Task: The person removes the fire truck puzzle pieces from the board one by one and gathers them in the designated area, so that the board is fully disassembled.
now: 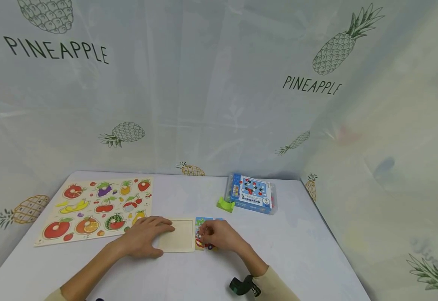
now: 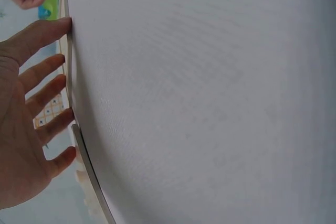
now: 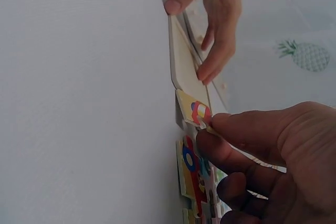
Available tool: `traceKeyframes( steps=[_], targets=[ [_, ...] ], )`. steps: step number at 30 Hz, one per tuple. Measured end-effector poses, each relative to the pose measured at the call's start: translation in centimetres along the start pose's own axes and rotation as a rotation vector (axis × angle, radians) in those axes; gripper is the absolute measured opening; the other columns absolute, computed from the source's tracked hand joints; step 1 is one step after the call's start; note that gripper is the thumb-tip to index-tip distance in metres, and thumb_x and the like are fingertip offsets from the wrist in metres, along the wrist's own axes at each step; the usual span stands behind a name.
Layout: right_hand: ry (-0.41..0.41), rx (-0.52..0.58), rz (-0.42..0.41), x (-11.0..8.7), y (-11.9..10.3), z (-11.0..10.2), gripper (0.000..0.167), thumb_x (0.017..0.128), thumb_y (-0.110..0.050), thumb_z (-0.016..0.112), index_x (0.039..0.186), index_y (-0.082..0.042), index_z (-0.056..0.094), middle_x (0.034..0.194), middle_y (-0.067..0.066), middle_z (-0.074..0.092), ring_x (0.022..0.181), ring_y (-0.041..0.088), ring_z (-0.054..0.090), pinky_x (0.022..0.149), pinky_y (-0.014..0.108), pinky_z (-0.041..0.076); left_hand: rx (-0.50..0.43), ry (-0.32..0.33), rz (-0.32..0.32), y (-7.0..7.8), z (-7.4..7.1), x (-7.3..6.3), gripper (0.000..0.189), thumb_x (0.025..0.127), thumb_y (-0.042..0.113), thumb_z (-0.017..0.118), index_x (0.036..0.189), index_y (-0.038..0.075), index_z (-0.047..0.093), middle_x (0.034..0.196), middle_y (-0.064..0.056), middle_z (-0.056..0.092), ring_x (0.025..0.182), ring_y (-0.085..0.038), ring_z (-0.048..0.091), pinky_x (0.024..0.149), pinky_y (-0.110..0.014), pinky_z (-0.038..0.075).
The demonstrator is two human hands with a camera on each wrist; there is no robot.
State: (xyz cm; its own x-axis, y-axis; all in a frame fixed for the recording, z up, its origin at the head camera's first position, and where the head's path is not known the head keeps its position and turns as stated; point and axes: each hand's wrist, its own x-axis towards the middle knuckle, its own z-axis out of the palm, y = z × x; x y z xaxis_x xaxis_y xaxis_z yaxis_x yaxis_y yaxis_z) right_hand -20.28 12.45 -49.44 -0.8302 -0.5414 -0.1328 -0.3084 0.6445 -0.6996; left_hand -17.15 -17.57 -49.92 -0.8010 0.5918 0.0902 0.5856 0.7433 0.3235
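A blank pale wooden puzzle board point(image 1: 179, 236) with a thin raised rim lies in front of me. My left hand point(image 1: 146, 237) touches its left edge with spread fingers, thumb at the near corner. Between thumb and index finger, my right hand point(image 1: 224, 236) pinches a colourful jigsaw piece point(image 3: 190, 107), tilted beside the board's right edge. In the right wrist view, more jigsaw pieces point(image 3: 190, 174) with red, blue and yellow print lie just past the held one. In the head view my right hand hides part of them.
A large fruit picture board point(image 1: 91, 213) lies on the left of the white table point(image 1: 298, 251). Toward the back right stand a blue-labelled clear box point(image 1: 254, 193) and a small green plastic piece point(image 1: 225, 205). Pineapple-print curtains point(image 1: 204, 104) surround the table.
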Motion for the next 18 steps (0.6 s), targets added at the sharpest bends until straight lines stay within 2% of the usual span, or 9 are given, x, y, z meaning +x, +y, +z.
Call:
traceKeyframes(
  steps=[8,18],
  targets=[
    [-0.001,-0.008,-0.029,0.03,0.2,0.29,0.006,0.088,-0.014,0.076,0.09,-0.017,0.07,0.071,-0.012,0.063,0.06,0.001,0.057,0.05,0.019,0.045,-0.003,0.001,-0.006,-0.02,0.02,0.12,0.063,0.074,0.036,0.083,0.132,0.022,0.063,0.139,0.001,0.056,0.131,-0.032,0.049,0.102,-0.066,0.037],
    [0.02,-0.031,-0.025,-0.04,0.18,0.74,0.005,0.088,-0.015,0.076,0.089,-0.017,0.072,0.072,-0.012,0.061,0.061,0.0,0.054,0.052,0.019,0.044,-0.001,-0.004,-0.006,-0.08,0.12,0.06,0.064,0.074,0.037,0.083,0.133,0.022,0.063,0.14,0.001,0.056,0.131,-0.033,0.049,0.102,-0.066,0.037]
  ],
)
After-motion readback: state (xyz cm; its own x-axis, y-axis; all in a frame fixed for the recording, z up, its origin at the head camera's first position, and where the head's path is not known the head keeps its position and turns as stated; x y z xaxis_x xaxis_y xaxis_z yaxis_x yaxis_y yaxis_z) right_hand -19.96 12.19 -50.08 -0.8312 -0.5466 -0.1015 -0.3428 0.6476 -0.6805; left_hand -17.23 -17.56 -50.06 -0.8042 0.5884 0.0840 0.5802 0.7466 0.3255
